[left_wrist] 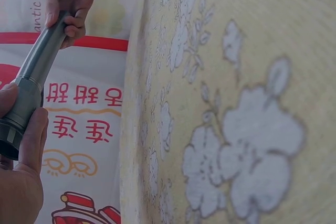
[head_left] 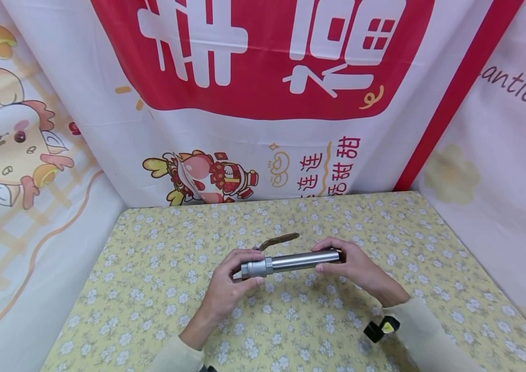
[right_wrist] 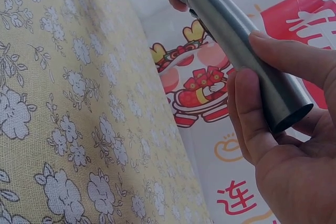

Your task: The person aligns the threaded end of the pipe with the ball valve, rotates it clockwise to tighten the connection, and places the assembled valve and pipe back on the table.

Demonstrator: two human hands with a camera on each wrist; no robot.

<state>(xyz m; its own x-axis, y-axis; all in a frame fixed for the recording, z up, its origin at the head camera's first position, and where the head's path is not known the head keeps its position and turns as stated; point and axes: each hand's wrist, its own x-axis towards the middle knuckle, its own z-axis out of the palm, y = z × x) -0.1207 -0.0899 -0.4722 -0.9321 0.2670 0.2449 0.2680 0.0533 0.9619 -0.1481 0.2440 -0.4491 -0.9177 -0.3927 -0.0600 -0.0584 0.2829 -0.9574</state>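
A grey metal ball valve (head_left: 257, 268) and a smooth steel pipe (head_left: 305, 260) are joined end to end and held above the table. My left hand (head_left: 227, 284) grips the valve body, thumb on the near side and fingers over the far side. The brownish lever handle (head_left: 281, 240) sticks out from the valve's far side. Around the pipe's free end, my right hand (head_left: 353, 266) curls its thumb and fingers. That hollow end (right_wrist: 291, 118) shows in the right wrist view. Whether the joint is tight cannot be seen.
A yellow flowered cloth (head_left: 151, 310) covers the table. Behind it hangs a red and white printed curtain (head_left: 263, 155), with more printed cloth (head_left: 491, 206) along both sides. A black strap piece (head_left: 374, 331) sits at my right wrist.
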